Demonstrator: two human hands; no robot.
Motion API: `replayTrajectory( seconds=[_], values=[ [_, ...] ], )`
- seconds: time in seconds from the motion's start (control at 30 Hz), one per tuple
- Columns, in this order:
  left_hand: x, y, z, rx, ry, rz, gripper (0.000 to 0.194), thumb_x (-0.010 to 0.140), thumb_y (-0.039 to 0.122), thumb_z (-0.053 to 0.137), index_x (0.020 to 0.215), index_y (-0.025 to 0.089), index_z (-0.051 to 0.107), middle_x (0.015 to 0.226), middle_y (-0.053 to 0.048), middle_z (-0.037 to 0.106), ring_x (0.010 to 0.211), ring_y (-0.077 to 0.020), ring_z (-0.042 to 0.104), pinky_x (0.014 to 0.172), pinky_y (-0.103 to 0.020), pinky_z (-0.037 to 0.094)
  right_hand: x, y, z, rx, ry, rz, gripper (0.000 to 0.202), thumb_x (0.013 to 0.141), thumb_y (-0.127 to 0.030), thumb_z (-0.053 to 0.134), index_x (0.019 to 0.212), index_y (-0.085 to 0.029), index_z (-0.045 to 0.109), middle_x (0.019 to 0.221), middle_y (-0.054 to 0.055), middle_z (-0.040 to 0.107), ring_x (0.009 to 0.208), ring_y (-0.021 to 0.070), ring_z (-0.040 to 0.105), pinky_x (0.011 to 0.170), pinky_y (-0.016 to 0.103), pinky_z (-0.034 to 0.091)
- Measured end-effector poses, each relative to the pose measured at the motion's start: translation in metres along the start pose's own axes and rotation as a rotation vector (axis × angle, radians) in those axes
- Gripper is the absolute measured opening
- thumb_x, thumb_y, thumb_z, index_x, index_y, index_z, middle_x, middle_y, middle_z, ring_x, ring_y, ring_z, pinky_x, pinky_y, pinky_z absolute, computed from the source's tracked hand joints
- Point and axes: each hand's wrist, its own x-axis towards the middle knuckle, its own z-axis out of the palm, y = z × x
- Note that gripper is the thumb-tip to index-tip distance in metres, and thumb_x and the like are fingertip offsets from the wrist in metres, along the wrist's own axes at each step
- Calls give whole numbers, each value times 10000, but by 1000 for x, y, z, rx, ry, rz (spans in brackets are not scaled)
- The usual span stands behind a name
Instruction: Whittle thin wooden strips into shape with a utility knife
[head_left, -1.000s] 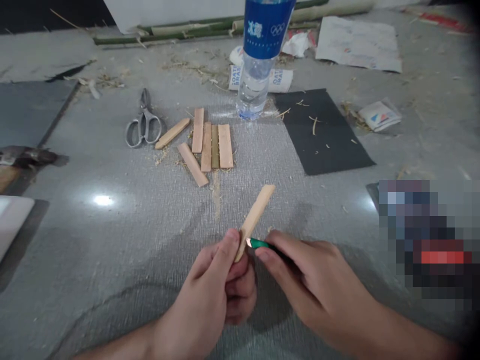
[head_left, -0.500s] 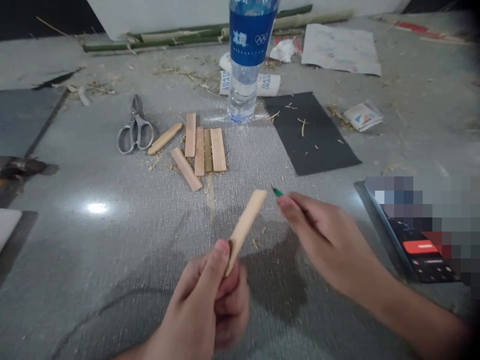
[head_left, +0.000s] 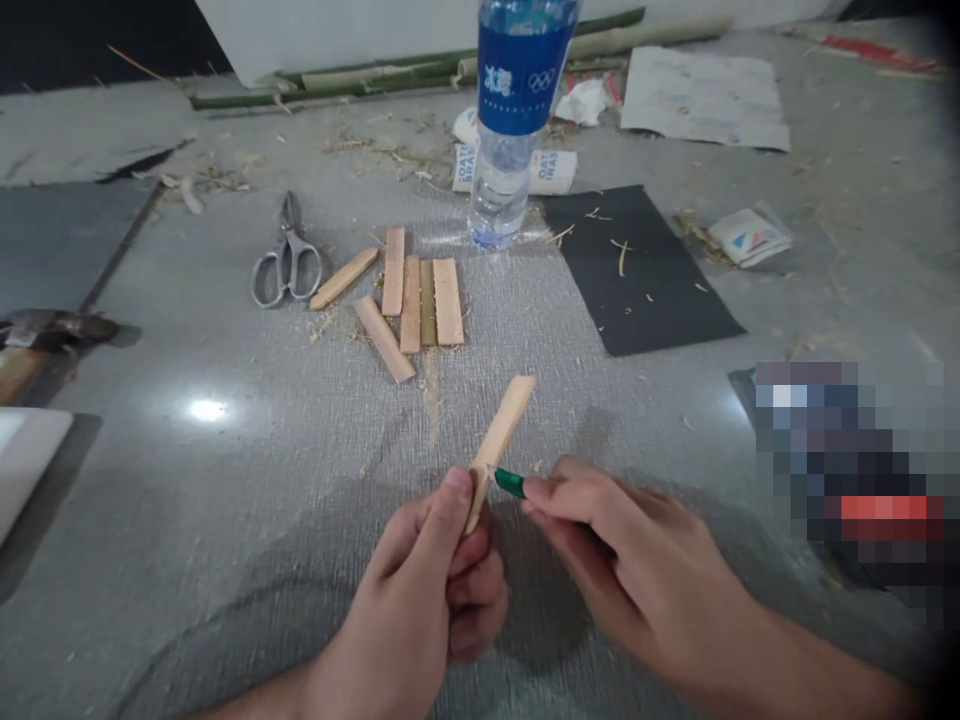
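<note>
So the strip of wood or bamboo you're working on is up in front of you, between your hands, slanting away to the right. It's pale, flat and smooth-looking, with a cut far end and a narrower near end. Your left hand has a closed grip on that near end, thumb laid on top, other fingers curled under. Your right hand is pinched shut around a slim green tool, and its pale tip sits right by your left thumb at the strip's edge. Can't tell if it's actually touching.

Just beyond, on the grey, woven-textured surface, you've got a loose group of flat strips, mostly pinkish tan, with one olive one in there. Next to them is a yellower piece tapered at its upper end, then metal scissors with rounded loop handles. Crumbly shavings are scattered around.

Behind that stands your clear plastic bottle with a blue label; the lower part is see-through, but I can't make out how full it is. To its right is a matte black sheet with curly slivers on it. Farther back lie long green bamboo stalks, and off left is a hammer, dark head, wooden handle.
</note>
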Motion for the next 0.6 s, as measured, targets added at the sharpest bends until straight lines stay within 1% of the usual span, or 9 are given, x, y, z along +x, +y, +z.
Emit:
replayTrajectory(
  seconds=[0.13, 0.23, 0.37, 0.5, 0.6],
  values=[
    [-1, 0, -3, 22, -44, -35, 546, 885, 603, 578, 606, 208, 326, 483, 95, 270, 363, -26, 192, 329, -150, 151, -1, 2, 0, -52, -37, 2, 101, 1018, -162, 400, 1029, -243, 460, 780, -40, 525, 591, 88, 526, 508, 228, 375],
    [-1, 0, -6, 29, -39, -53, 528, 916, 596, 532, 619, 209, 331, 492, 92, 275, 367, -31, 209, 332, -145, 160, -1, 2, 2, -39, -24, 33, 100, 1024, -171, 403, 1037, -250, 463, 772, -42, 540, 615, 92, 549, 537, 231, 384],
    [0, 1, -8, 29, -40, -81, 514, 942, 583, 492, 632, 209, 323, 509, 89, 285, 380, -32, 209, 344, -145, 163, 0, 3, 6, -89, -4, 65, 93, 1024, -187, 403, 1020, -247, 474, 747, -37, 552, 614, 105, 564, 517, 236, 363],
    [2, 3, -7, -17, -32, -105, 508, 959, 555, 480, 630, 210, 305, 509, 93, 252, 391, -38, 180, 350, -150, 148, -2, 2, 8, -187, -37, 46, 137, 987, -142, 396, 1017, -228, 498, 803, -11, 618, 622, 125, 618, 486, 255, 339],
    [0, 2, -6, -43, -30, -102, 491, 966, 527, 491, 643, 212, 296, 520, 96, 235, 404, -41, 163, 356, -151, 138, 0, 6, 7, -244, -40, 24, 158, 971, -132, 397, 1020, -226, 515, 820, -4, 642, 605, 132, 632, 474, 260, 330]
  ],
)
